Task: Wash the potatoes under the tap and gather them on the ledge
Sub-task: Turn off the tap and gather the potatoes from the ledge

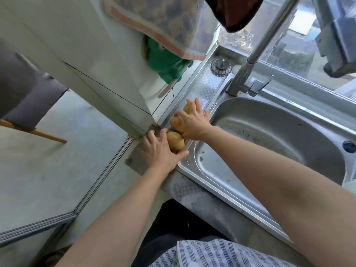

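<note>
Left hand, right hand on potatoes lining ledge.

Single head-worn view, looking steeply down at close range; ledge centre frame, sink filling the right half.
</note>
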